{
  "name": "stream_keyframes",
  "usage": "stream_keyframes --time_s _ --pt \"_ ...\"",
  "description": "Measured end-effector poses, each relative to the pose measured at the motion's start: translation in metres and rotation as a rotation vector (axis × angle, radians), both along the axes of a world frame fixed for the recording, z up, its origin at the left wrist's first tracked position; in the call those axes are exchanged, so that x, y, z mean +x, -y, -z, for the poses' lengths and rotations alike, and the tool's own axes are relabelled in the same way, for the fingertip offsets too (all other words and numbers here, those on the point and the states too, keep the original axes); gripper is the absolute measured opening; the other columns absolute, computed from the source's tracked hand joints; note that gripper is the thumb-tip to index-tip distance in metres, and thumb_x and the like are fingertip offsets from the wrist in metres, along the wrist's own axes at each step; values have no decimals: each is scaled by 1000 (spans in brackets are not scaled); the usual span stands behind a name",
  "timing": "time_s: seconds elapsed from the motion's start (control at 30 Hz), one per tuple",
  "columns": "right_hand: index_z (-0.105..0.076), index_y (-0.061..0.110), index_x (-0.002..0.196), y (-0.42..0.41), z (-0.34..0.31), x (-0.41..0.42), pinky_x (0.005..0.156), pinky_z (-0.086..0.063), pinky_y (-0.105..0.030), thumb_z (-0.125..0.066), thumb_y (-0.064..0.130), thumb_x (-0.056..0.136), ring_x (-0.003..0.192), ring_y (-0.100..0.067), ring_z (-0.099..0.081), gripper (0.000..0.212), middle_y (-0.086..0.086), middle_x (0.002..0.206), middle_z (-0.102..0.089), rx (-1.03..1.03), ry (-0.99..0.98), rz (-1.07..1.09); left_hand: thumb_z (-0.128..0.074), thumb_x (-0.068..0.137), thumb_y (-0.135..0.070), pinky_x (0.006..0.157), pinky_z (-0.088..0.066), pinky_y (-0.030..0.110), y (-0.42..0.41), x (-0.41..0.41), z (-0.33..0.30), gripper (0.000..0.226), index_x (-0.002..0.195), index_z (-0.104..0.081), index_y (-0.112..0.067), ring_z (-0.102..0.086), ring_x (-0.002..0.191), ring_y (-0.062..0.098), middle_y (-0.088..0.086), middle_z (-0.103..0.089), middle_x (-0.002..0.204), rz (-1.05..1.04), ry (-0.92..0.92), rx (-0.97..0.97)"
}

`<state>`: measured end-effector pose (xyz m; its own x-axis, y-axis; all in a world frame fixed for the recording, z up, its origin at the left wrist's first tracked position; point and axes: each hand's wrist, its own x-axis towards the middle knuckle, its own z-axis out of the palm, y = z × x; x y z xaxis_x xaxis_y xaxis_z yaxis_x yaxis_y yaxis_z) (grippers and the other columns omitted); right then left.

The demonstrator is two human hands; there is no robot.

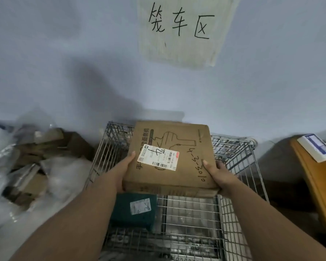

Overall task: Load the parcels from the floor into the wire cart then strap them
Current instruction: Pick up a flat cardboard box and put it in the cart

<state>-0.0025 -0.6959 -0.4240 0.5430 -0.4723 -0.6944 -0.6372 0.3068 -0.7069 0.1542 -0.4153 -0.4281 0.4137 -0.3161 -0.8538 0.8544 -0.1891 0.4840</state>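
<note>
Wire cart (pixel 239 166) open at the top; access from above is largely blocked by the box (pixel 169 157) held over it by the left hand (pixel 123 171) and right hand (pixel 221 175). Inside, a green parcel (pixel 134 210) occupies the near-left floor; the mesh floor to its right is free. Left of the cart, a heap of cardboard and plastic (pixel 26 166) obstructs. Right, a wooden table (pixel 320 178) stands close.

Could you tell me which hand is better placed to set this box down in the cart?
Neither alone: left hand and right hand grip opposite sides of the brown cardboard box above the wire cart.
</note>
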Motion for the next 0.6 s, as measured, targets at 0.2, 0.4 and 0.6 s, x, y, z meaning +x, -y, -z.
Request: stream_keyframes --time_s 0.2,0.4,0.6 --pt "-38 26 142 29 48 -30 79 -59 -54 -71 46 83 98 -34 -68 71 -13 119 -63 16 -94 -27 -62 74 -73 96 -48 54 27 -33 56 69 107 -70 -13 -67 100 37 16 -76 95 6 -39 95" --pt "-32 27 147 29 103 -61 77 -60 -52 -77 51 70 96 -35 -69 93 -16 123 -61 45 -156 -16 -61 72 -73 81 -56 49 33 -54 105 70 110 -70 -14 -68 98 37 17 -73 104 35 -79 146" --pt "-37 29 140 14 171 -68 78 -59 -52 -73 55 73 89 -30 -73 81 -9 111 -68 31 -193 -56 -57 67 -80 89 -54 52 16 -57 170 78 113 -65 -18 -67 98 35 15 -72 107 84 -119 232"
